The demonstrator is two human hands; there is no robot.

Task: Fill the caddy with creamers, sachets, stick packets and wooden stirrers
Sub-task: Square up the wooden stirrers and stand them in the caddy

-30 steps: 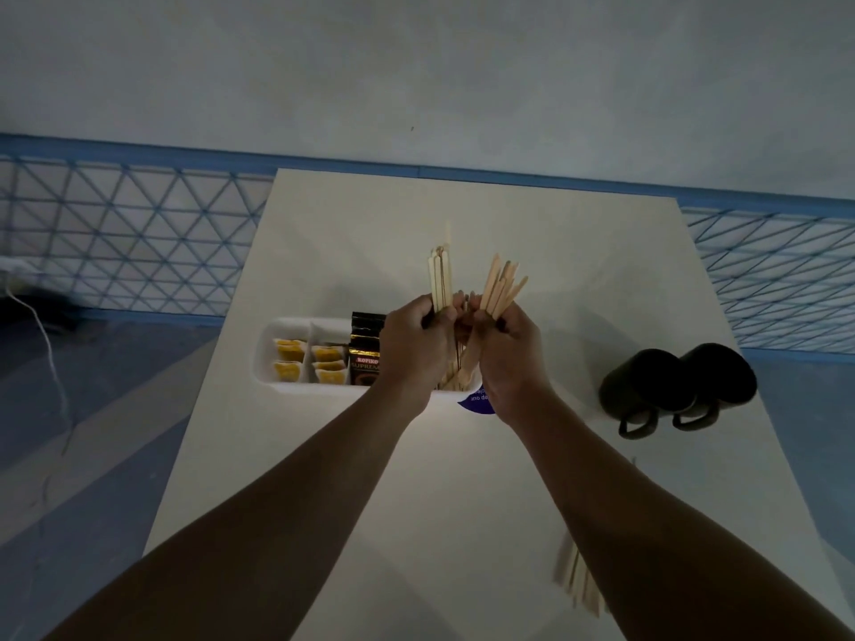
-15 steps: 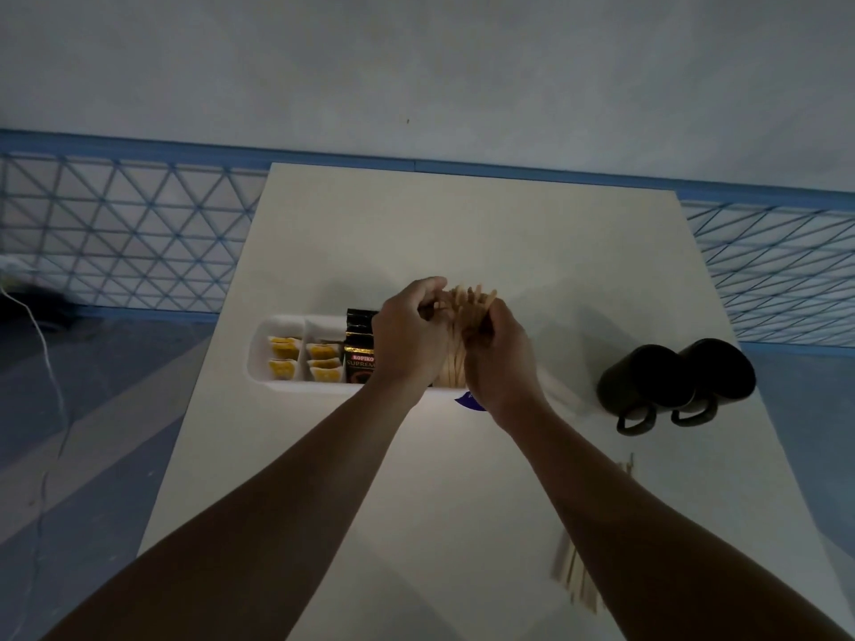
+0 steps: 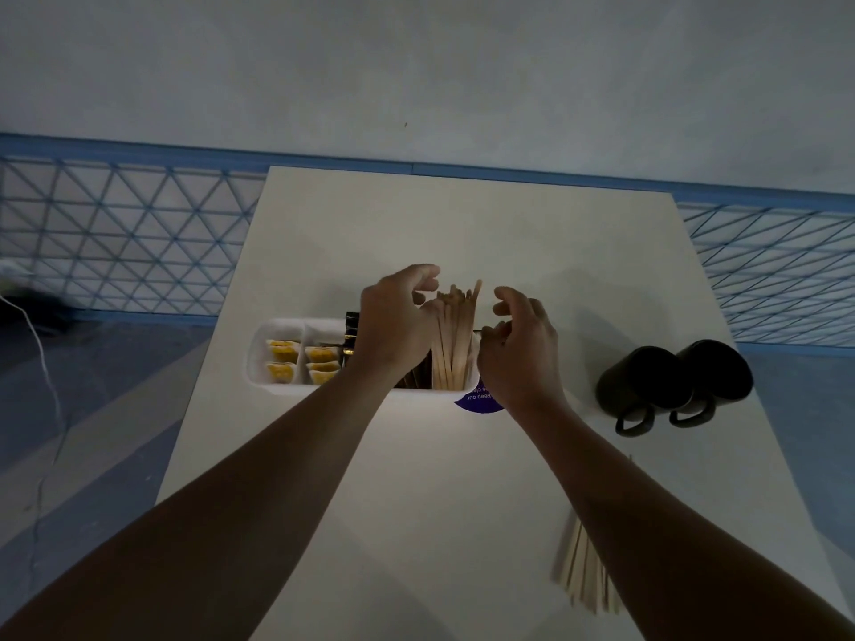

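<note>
A white caddy sits mid-table. Its two left compartments hold yellow creamers, and dark stick packets show behind my left hand. A bundle of wooden stirrers stands upright in the right compartment. My left hand hovers at the bundle's left side, fingers loosely curled and holding nothing, thumb close to the sticks. To the right of the bundle, my right hand is just as loosely curled and holds nothing, with a small gap to the sticks.
Two black mugs stand to the right with their handles toward me. A loose pile of stirrers lies near the table's front right, partly under my right forearm. A purple round sticker peeks from under the caddy. The pale table extends beyond it.
Both hands held stirrer bundles above the caddy, lowered them into the right compartment, then let go and moved apart. The stirrers now stand on their own.
</note>
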